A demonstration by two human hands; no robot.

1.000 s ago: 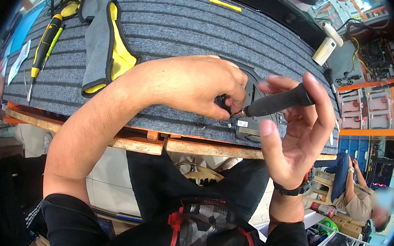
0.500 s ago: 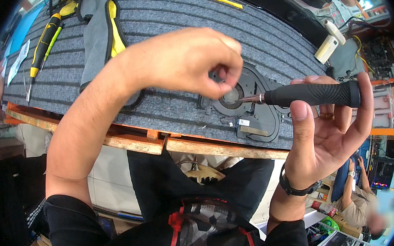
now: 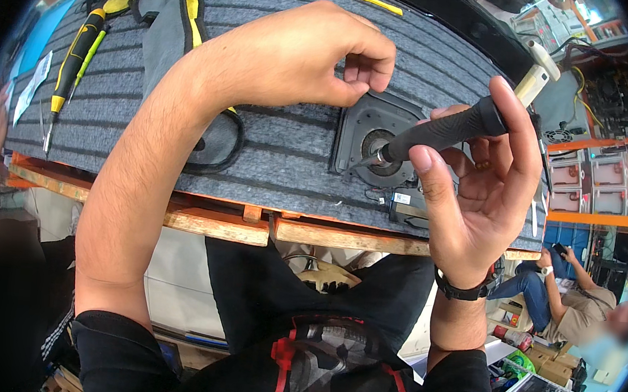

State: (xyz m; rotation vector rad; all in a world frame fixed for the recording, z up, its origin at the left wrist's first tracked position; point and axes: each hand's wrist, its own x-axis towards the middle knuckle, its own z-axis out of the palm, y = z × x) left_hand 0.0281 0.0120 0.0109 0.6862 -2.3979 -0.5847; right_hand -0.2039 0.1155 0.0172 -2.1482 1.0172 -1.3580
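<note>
A flat black plastic part with a round centre, like a speaker unit [image 3: 355, 131], lies on the striped grey mat. My right hand [image 3: 483, 185] holds a screwdriver [image 3: 439, 131] by its thick black handle, thumb below and fingers around and behind it. The metal shaft points down-left over the part's round centre; whether the tip touches is unclear. At the part's far edge is my left hand [image 3: 319, 54], its fingers curled toward the thumb. What they grip, if anything, cannot be made out. My right hand hides the part's right side.
On the left lie a yellow-black screwdriver [image 3: 75, 63], a thin green tool [image 3: 89, 60] and a grey-yellow fabric piece [image 3: 167, 41]. A yellow strip [image 3: 377, 3] is at the back. The wooden table edge [image 3: 355, 238] runs before my lap. Another person [image 3: 580, 313] sits at right.
My left hand has moved away from the part's round centre to its far edge. My right hand has shifted left with the screwdriver, whose handle is now tilted more steeply.
</note>
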